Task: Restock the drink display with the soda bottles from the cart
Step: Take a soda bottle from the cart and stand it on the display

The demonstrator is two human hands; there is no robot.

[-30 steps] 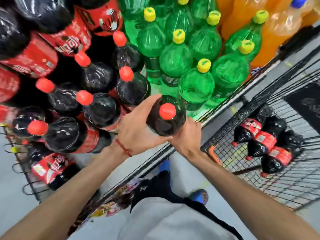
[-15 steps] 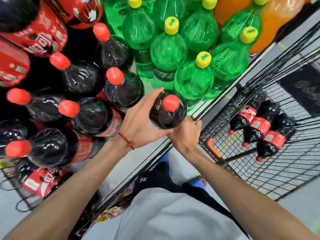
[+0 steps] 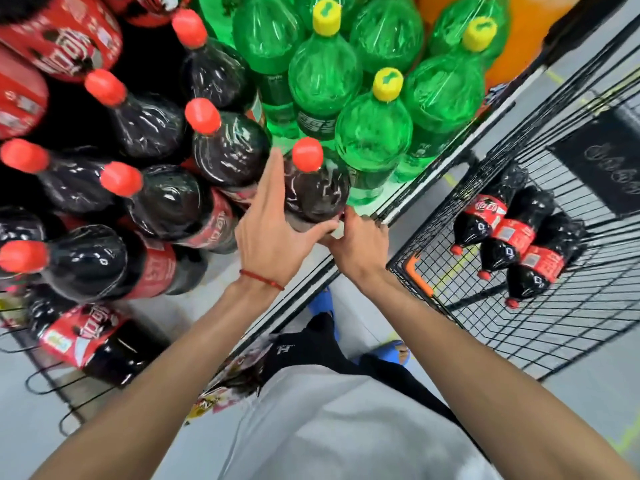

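Observation:
A dark cola bottle (image 3: 317, 188) with a red cap stands upright at the front edge of the display shelf (image 3: 225, 268), between the other cola bottles (image 3: 166, 199) and the green soda bottles (image 3: 374, 133). My left hand (image 3: 273, 230) holds its left side, fingers up along the body and thumb curled under its front. My right hand (image 3: 360, 240) grips it low at the front right, fingers curled by the shelf's rail. Three more cola bottles (image 3: 512, 237) lie in the black wire cart (image 3: 415, 258) at the right.
Orange soda bottles (image 3: 519, 36) stand behind the green ones at the top right. Large red-labelled cola bottles (image 3: 62, 39) fill the upper left. Wire hooks (image 3: 52, 382) stick out low on the left. My feet in blue shoes (image 3: 391, 355) stand between shelf and cart.
The held cola bottle has gone deeper onto the shelf beside the green bottles. My left hand's fingers have straightened up along its side. The view has moved closer.

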